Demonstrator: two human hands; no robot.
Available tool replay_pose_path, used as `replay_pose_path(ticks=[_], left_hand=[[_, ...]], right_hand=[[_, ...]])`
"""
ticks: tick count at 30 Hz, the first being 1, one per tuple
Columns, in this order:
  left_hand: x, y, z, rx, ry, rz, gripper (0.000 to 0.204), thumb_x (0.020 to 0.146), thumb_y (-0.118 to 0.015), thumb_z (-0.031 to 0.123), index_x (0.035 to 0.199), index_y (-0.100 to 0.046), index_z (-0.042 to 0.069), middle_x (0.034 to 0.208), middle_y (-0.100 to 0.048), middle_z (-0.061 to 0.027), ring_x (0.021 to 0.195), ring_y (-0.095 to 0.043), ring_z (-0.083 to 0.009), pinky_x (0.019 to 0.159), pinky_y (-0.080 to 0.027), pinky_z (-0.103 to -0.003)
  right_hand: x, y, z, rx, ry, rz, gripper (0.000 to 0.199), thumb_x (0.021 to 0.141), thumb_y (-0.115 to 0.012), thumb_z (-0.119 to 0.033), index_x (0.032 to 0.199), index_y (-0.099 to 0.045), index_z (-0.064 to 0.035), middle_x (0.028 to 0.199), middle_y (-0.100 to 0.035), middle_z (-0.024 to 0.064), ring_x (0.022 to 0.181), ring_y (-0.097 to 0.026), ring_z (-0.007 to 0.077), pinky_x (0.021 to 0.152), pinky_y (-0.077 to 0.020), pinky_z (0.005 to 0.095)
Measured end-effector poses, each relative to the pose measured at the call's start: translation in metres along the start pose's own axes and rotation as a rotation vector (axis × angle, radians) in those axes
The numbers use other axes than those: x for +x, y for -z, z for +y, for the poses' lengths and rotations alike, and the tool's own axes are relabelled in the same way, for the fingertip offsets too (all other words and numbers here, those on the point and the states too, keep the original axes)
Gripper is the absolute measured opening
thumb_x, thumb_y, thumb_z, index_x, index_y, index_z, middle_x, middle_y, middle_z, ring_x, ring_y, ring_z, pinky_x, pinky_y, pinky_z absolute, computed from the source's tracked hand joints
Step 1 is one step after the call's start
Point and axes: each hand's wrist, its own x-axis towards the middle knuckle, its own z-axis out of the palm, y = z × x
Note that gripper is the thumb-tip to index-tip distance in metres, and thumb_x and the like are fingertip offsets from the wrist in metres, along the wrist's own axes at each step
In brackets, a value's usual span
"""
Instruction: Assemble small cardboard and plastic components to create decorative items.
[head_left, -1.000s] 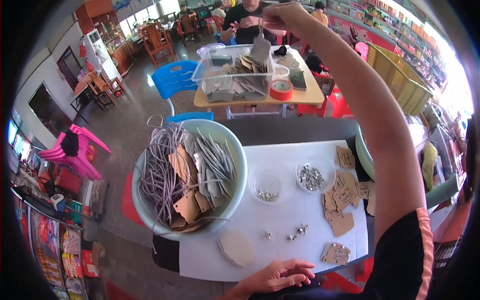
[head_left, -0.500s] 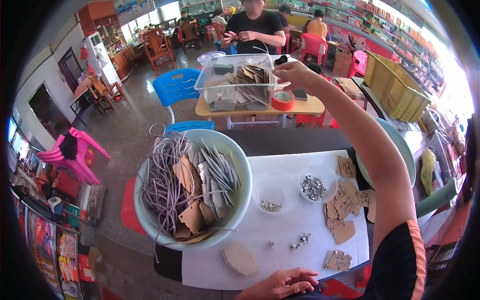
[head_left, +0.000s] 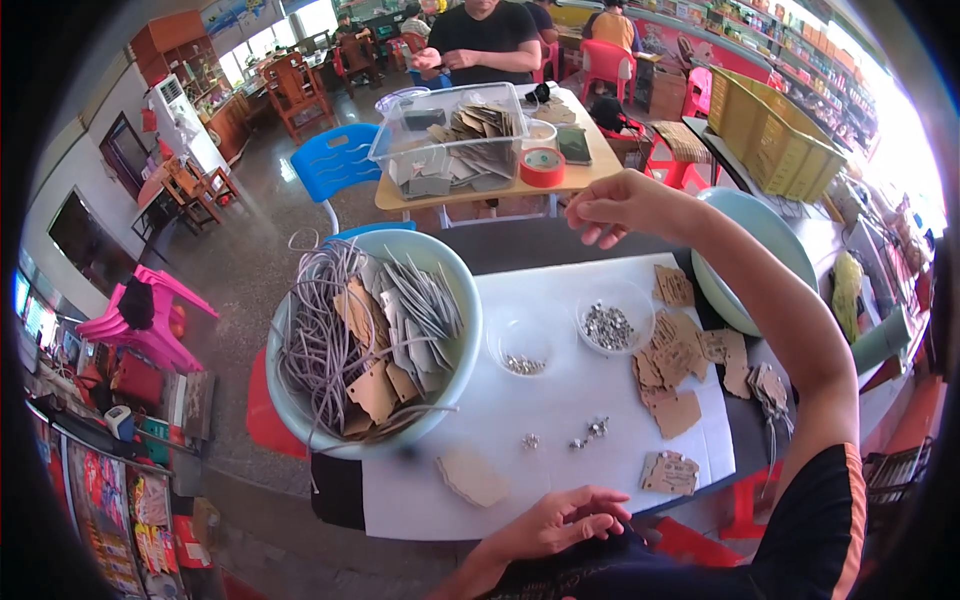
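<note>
My right hand (head_left: 625, 208) is raised over the far edge of the dark table, fingers loosely bent and somewhat apart, with nothing visible in them. Low at the near edge, my left hand (head_left: 560, 522) is held with its fingers relaxed and spread, gripping nothing I can see. Between them on a white sheet (head_left: 600, 400) stand two clear round bowls, one (head_left: 612, 322) with many small metal pieces, the other (head_left: 520, 345) with fewer. Loose metal pieces (head_left: 592, 433) lie nearer. Brown scalloped card pieces (head_left: 672, 350) are piled at the right; a single card piece (head_left: 472, 478) lies near my left hand.
A pale blue basin (head_left: 462, 370) at left holds grey cords and card pieces. Another basin (head_left: 745, 270) stands right. On the far table are a clear bin (head_left: 445, 140) of card pieces and an orange tape roll (head_left: 542, 167). A person (head_left: 485, 45) in black works behind it.
My right hand has come back from the far table's edge, its fingers now hanging lower. The whole view has shifted, and my left hand has risen slightly at the near edge.
</note>
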Motion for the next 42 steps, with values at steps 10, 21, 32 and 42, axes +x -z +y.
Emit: replay_pose_path(ticks=[10,21,32,42], left_hand=[[0.009,-0.003,0.004,0.172,-0.103,0.083,0.034,0.098,-0.053,0.007,0.132,-0.05,0.0,0.115,-0.063,-0.0139,0.101,-0.063,-0.0182,0.087,-0.051,-0.03],[0.013,-0.016,-0.004,0.344,-0.184,0.168,0.032,0.097,-0.054,0.012,0.125,-0.053,-0.004,0.106,-0.067,-0.0197,0.089,-0.068,-0.0256,0.077,-0.056,-0.035],[0.011,-0.01,-0.009,0.328,-0.209,0.177,0.032,0.096,-0.056,0.011,0.125,-0.053,-0.003,0.107,-0.067,-0.0195,0.091,-0.068,-0.0257,0.078,-0.056,-0.035],[0.012,-0.014,-0.01,0.381,-0.237,0.232,0.034,0.097,-0.057,0.02,0.123,-0.055,-0.002,0.103,-0.068,-0.018,0.085,-0.069,-0.0256,0.073,-0.057,-0.035]], right_hand=[[-0.188,-0.003,0.033,-0.152,0.032,0.07,0.03,0.098,-0.057,-0.025,0.114,-0.063,-0.0005,0.099,-0.067,0.0029,0.084,-0.064,0.0094,0.075,-0.053,0.0247],[-0.34,-0.014,0.174,-0.774,-0.233,0.594,0.023,0.085,-0.065,-0.024,0.096,-0.067,-0.0034,0.09,-0.067,0.0152,0.083,-0.065,0.0313,0.076,-0.0506,0.0402],[-0.348,-0.042,0.199,-0.777,-0.23,0.766,0.052,0.08,-0.073,-0.031,0.122,-0.058,-0.0056,0.129,-0.052,0.0149,0.118,-0.052,0.0318,0.097,-0.044,0.0404],[-0.343,-0.033,0.2,-0.689,-0.08,0.783,0.027,0.084,-0.071,-0.017,0.105,-0.065,-0.0009,0.118,-0.06,0.0129,0.09,-0.065,0.0242,0.08,-0.0518,0.0336]])
